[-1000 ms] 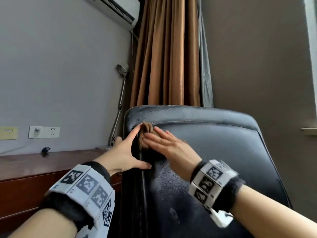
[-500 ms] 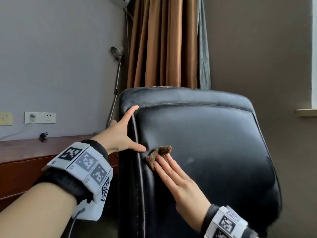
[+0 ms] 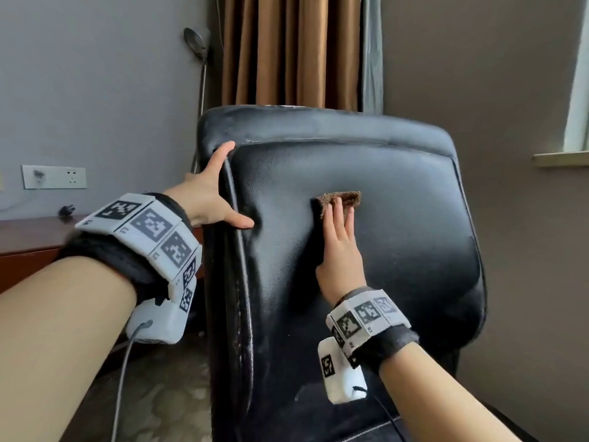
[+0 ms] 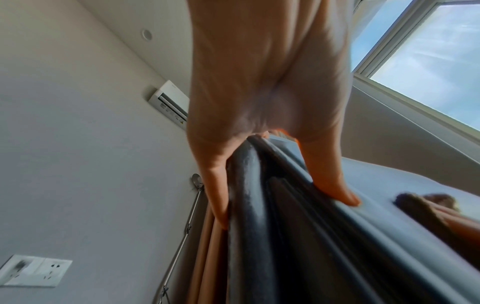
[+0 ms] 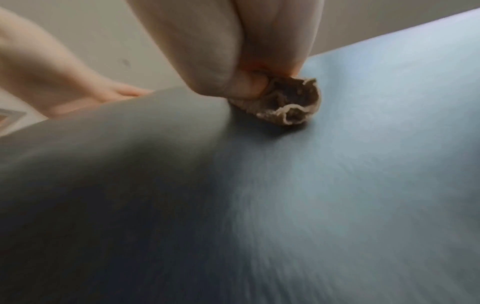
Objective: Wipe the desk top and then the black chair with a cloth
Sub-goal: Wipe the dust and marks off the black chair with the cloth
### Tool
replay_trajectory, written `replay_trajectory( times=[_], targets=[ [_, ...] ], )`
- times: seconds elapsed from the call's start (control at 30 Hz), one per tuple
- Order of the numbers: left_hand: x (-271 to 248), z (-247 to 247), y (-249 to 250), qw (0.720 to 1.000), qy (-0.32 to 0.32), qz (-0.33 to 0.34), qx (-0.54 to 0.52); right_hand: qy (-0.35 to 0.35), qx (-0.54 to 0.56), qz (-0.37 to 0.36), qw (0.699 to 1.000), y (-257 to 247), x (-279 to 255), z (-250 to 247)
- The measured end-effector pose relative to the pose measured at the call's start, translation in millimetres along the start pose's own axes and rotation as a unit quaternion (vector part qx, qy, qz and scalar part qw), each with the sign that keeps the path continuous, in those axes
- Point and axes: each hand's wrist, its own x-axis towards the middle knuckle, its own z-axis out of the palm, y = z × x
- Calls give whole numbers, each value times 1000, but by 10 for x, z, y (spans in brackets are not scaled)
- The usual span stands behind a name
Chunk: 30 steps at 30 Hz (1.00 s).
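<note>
The black chair [image 3: 398, 250] stands with its padded backrest facing me. A small brown cloth [image 3: 347, 197] lies folded on the middle of the backrest. My right hand [image 3: 339, 218] presses it flat with straight fingers. In the right wrist view the thumb [image 5: 244, 86] pinches the bunched cloth [image 5: 288, 102] against the leather [image 5: 259, 205]. My left hand [image 3: 231, 188] holds the backrest's left edge, thumb on the front and fingers behind. The left wrist view shows that hand [image 4: 285, 211] straddling the chair edge [image 4: 259, 246].
A brown wooden desk [image 3: 25, 234] runs along the left wall under a socket plate [image 3: 54, 177]. A lamp on a thin pole [image 3: 196, 39] and brown curtains [image 3: 287, 49] stand behind the chair. A window sill [image 3: 561, 154] is at the right.
My right hand has carried the cloth from the backrest's upper left corner down and then right to its middle. My left hand has stayed on the left edge.
</note>
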Motion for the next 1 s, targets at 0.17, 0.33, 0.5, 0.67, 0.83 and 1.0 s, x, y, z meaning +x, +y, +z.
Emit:
replay_trajectory(
  times=[0.17,0.33,0.5,0.67,0.83,1.0],
  targets=[
    [-16,2,-23,1000,0,5,-11,-28,-31,-232,972,76,-774,270],
    [-57,5,12,1000,2,4,0,8,-61,-110,992,903,-282,-146],
    [-100,5,36,1000,1,-16,-2,81,17,143,986,726,-201,-107],
    [-176,-13,51,1000,-1,-26,5,47,77,-128,988,-117,-831,322],
    [-230,-26,108,1000,2,-24,19,-2,-6,-305,952,-430,-508,-17],
    [-262,-38,89,1000,-4,-27,13,-17,63,-357,932,-349,-1149,240]
  ],
)
